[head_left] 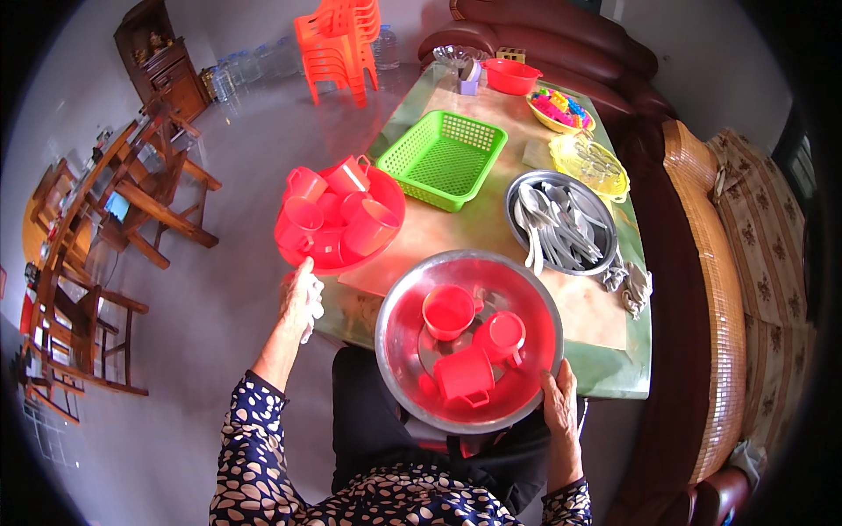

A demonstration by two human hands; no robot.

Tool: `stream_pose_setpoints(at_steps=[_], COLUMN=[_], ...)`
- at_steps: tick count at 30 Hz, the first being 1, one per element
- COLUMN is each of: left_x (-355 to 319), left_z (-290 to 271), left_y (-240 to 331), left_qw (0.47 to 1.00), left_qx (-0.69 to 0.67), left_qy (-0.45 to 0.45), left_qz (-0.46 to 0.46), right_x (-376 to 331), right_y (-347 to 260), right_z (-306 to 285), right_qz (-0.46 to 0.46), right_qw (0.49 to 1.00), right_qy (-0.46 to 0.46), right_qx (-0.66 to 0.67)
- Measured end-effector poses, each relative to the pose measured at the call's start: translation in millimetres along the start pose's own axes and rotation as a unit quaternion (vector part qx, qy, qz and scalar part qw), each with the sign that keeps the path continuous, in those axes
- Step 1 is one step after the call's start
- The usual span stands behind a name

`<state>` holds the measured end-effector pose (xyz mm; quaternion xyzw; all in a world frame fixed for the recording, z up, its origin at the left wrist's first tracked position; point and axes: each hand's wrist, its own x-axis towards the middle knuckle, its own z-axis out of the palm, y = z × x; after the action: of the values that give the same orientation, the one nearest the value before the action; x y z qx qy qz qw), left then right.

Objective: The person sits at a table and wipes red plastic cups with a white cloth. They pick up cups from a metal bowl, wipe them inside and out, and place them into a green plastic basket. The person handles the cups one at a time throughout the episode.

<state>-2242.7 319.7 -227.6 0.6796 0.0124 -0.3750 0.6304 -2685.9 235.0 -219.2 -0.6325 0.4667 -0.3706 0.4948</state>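
My right hand (560,405) is closed on the right rim of a steel basin (396,368) at the table's near edge. Three red mugs (449,313) lie in that basin, some tipped on their sides. At the near rim of a red plastic basin (386,223), my left hand (303,298) is closed on a crumpled white cloth (310,314). Whether it also grips the rim is hard to make out. Several red mugs (368,228) are heaped in the red basin.
A green plastic basket (443,162) stands mid-table. To its right are a steel bowl of spoons (566,232), a yellow basket (589,167) and a bowl of colourful pieces (561,110). Wooden chairs (158,193) stand left, a brown sofa (561,39) behind.
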Motion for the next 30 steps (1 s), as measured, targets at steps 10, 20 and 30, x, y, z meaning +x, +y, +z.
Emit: stream_pose_setpoints(at_steps=[10,20,30], left_x=[-11,-78,-115], left_z=[17,16,48], left_y=[-12,-55,-71], left_qw=[0.991,0.990,0.983], left_qx=[-0.082,-0.001,-0.027], left_qy=[-0.046,-0.105,-0.182], left_qz=[0.093,0.096,0.023], right_x=[-48,-63,-48], right_y=[25,47,60], right_z=[-78,-138,-160], right_qz=[0.074,0.066,0.051], right_qw=[0.992,0.959,0.940], right_qy=[0.065,0.269,0.334], right_qx=[0.077,0.064,0.051])
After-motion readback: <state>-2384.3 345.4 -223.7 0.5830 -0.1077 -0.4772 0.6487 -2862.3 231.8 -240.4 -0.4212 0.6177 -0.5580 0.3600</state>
